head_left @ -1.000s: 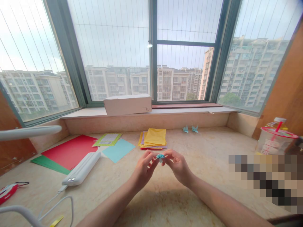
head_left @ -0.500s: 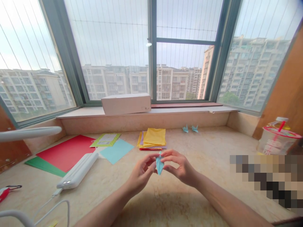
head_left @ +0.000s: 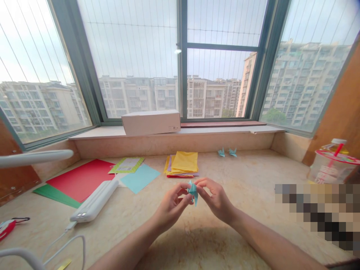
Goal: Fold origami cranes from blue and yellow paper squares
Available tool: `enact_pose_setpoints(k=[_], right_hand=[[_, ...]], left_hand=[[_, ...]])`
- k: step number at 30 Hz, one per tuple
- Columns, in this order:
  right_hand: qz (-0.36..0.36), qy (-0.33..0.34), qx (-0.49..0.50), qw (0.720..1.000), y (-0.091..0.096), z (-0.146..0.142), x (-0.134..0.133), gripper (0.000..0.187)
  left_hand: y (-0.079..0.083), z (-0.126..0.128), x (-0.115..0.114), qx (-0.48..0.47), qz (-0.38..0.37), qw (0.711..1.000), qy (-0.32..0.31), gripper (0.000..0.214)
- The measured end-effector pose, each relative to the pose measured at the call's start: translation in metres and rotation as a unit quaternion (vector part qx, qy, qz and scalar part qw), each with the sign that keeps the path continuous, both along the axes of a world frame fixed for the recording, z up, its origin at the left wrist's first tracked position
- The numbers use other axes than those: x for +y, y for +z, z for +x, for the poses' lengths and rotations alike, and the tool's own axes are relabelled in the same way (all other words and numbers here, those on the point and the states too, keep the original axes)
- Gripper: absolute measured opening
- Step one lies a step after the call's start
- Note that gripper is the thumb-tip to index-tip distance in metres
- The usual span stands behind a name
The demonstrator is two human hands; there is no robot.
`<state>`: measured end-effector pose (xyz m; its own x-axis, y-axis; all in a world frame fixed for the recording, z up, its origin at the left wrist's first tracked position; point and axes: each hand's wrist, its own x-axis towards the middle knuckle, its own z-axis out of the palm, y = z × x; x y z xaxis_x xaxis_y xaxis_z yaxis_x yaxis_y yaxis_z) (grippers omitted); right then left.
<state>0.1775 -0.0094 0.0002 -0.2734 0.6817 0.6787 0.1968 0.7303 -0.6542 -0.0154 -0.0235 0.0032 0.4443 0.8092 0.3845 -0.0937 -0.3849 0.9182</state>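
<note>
the paper stack (head_left: 185, 163), yellow on top with purple and red showing beneath, lies on the counter (head_left: 239, 243). just on the near side of the paper stack, slightly to its right, is a small folded blue paper figure (head_left: 193, 190), with narrow points sticking up and down. the left hand (head_left: 173, 202) has its grip clamped on the figure's left side, thumb in front and fingers curled around; the right hand (head_left: 214, 197) has its grip pinched on the upper right of the same figure, thumb and forefinger together on the paper.

to the right of the paper stack and a little farther back stand two blue paper cranes (head_left: 221, 152), side by side. well to its right is a clear cup (head_left: 322, 170) with a red straw. behind the paper stack, toward its left, a white box (head_left: 152, 123) rests on the windowsill.

left of the paper stack lie a flat blue sheet (head_left: 142, 179), a lime-edged packet (head_left: 128, 165) and, farther left, a red sheet (head_left: 80, 178) over a green sheet (head_left: 54, 195). left of the stack and nearer, a white power bank (head_left: 94, 202) has a cable plugged in.
</note>
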Motion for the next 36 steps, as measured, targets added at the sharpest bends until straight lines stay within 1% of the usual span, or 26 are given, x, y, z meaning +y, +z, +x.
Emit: enact_pose_setpoints(k=[3, 5, 8, 11, 15, 17, 21, 24, 28, 31, 33, 36], right_hand=[[0.027, -0.015, -0.007, 1.0, -0.004, -0.001, 0.0, 0.02], [0.04, -0.019, -0.011, 0.999, -0.006, -0.002, 0.0, 0.017], [0.048, -0.008, -0.015, 0.999, -0.007, -0.001, 0.0, 0.017], [0.037, 0.008, -0.009, 0.999, -0.008, -0.002, 0.001, 0.02], [-0.012, 0.017, 0.032, 0.999, -0.009, -0.006, 0.002, 0.017], [-0.037, 0.019, 0.053, 0.998, -0.01, -0.009, 0.002, 0.017], [-0.061, 0.027, 0.084, 0.994, -0.011, -0.013, 0.001, 0.015], [-0.077, 0.038, 0.106, 0.991, -0.013, -0.015, 0.0, 0.015], [-0.139, 0.049, 0.16, 0.976, -0.017, -0.017, 0.001, 0.023], [-0.168, 0.044, 0.172, 0.97, -0.018, -0.019, 0.001, 0.027], [-0.184, 0.046, 0.184, 0.964, -0.018, -0.021, 0.002, 0.034], [-0.222, 0.075, 0.179, 0.956, -0.016, -0.022, 0.003, 0.044]], left_hand=[[-0.003, 0.001, 0.004, 0.005, 0.006, 1.0, 0.017, 0.021], [-0.006, 0.002, 0.007, 0.005, 0.017, 0.999, 0.039, 0.021], [-0.008, 0.003, 0.009, 0.004, 0.031, 0.996, 0.084, 0.024], [-0.008, 0.003, 0.01, 0.002, 0.035, 0.993, 0.114, 0.026], [-0.009, 0.003, 0.011, 0.012, 0.036, 0.991, 0.131, 0.026], [-0.01, 0.004, 0.011, 0.0, 0.03, 0.991, 0.13, 0.025], [-0.011, 0.005, 0.011, -0.037, 0.021, 0.99, 0.137, 0.036], [-0.008, 0.006, 0.009, -0.008, 0.028, 0.987, 0.157, 0.027], [-0.003, 0.006, 0.006, 0.022, 0.052, 0.984, 0.168, 0.021], [-0.002, 0.007, 0.005, 0.041, 0.071, 0.981, 0.173, 0.016], [-0.001, 0.006, 0.005, 0.048, 0.08, 0.98, 0.178, 0.015], [-0.002, 0.005, 0.005, 0.062, 0.088, 0.978, 0.181, 0.016]])
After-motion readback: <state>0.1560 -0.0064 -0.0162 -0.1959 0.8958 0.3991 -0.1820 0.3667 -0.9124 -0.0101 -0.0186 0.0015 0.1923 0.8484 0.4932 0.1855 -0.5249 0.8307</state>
